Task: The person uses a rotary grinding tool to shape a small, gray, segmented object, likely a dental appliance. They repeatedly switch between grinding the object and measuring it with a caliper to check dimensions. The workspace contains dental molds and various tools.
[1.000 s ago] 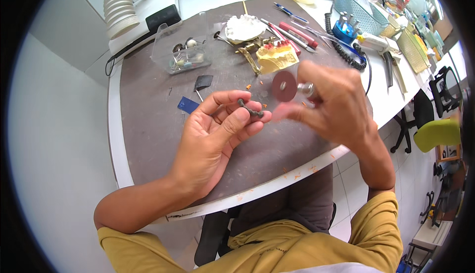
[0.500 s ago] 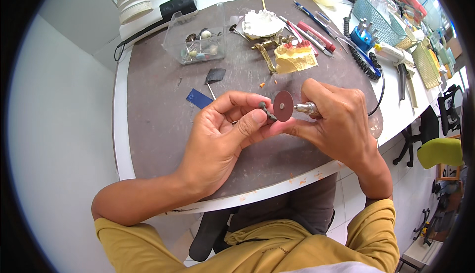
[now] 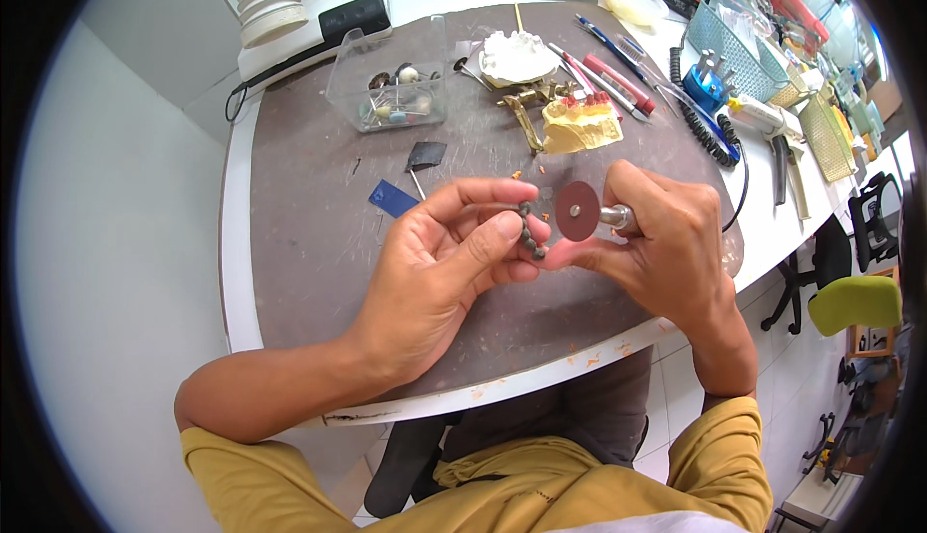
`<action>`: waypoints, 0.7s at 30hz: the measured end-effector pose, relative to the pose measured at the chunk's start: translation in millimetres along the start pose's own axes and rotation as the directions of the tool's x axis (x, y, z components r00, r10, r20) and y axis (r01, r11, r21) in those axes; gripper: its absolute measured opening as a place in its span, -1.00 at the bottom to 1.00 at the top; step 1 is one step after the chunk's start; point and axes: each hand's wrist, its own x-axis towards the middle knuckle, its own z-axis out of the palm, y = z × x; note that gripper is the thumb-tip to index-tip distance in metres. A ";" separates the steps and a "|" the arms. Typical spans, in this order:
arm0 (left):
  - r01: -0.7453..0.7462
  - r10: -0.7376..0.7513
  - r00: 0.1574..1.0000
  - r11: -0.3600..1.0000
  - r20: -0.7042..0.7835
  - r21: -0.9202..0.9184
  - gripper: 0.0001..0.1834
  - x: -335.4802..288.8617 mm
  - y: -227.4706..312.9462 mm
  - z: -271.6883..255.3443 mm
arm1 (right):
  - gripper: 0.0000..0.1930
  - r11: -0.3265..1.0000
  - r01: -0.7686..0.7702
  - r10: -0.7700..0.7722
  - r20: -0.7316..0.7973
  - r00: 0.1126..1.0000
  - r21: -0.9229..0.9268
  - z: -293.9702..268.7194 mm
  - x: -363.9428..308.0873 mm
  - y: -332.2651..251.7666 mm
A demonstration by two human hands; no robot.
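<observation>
Head view | left hand (image 3: 439, 263): pinches small dark knobbed piece (image 3: 527, 239), piece at that hand's two o'clock | right hand (image 3: 666, 229): grips metal-nosed handpiece (image 3: 618, 218), piece lying toward hand's nine o'clock | reddish-brown disc (image 3: 577, 211): on handpiece, just off piece's two o'clock | yellow model (image 3: 582, 129): twelve o'clock of disc | white cast (image 3: 517, 58): eleven o'clock of disc
</observation>
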 end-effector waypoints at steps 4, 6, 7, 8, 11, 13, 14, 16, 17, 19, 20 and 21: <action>0.081 -0.081 0.996 0.997 0.034 -0.009 -0.67 1.7 2.2 -2.8 | -0.44 0.997 -0.054 0.052 -0.023 0.998 -0.052 0.8 -0.4 2.4; 0.120 -0.118 0.991 0.993 0.060 -0.017 -0.67 4.1 3.9 -5.6 | -0.43 0.997 -0.059 0.058 -0.018 0.998 -0.056 -0.2 -0.7 4.4; 0.141 -0.139 0.987 0.990 0.077 -0.021 -0.66 5.3 4.6 -6.2 | -0.42 0.998 -0.043 0.042 -0.026 0.999 -0.036 0.2 -1.6 7.4; 0.166 -0.164 0.982 0.986 0.098 -0.021 -0.66 5.7 5.4 -5.6 | -0.41 1.000 -0.027 0.026 -0.034 0.999 -0.016 -0.4 -2.2 9.5; 0.234 -0.231 0.963 0.972 0.138 -0.003 -0.66 5.6 7.9 -5.6 | -0.39 1.000 0.001 -0.001 0.001 1.000 -0.017 -1.2 -4.0 12.5; 0.268 -0.269 0.951 0.963 0.153 0.031 -0.66 5.8 10.4 -7.3 | -0.38 1.000 0.028 -0.028 0.018 0.999 -0.012 -1.8 -4.7 14.6; 0.273 -0.275 0.949 0.961 0.157 0.032 -0.66 6.3 11.2 -7.4 | -0.37 0.999 0.041 -0.041 0.026 0.999 -0.010 -2.3 -5.5 15.3; 0.284 -0.286 0.945 0.958 0.159 0.037 -0.67 6.4 12.5 -7.5 | -0.38 0.999 0.033 -0.031 0.058 0.998 -0.042 -4.3 -6.0 13.6; 0.285 -0.287 0.944 0.958 0.162 0.039 -0.67 5.8 12.3 -7.5 | -0.38 0.998 0.029 -0.025 0.075 0.997 -0.058 -4.6 -6.4 12.9; 0.286 -0.289 0.942 0.957 0.171 0.047 -0.67 5.8 12.6 -6.8 | -0.38 0.997 0.058 -0.054 0.071 0.996 -0.057 -3.2 -6.2 13.3; 0.285 -0.289 0.942 0.957 0.173 0.049 -0.68 5.9 12.6 -6.5 | -0.38 0.996 0.073 -0.069 0.069 0.995 -0.057 -2.7 -6.4 13.6; 0.283 -0.288 0.942 0.958 0.173 0.051 -0.68 5.9 12.5 -6.3 | -0.38 0.996 0.072 -0.068 0.075 0.995 -0.059 -2.7 -6.6 13.7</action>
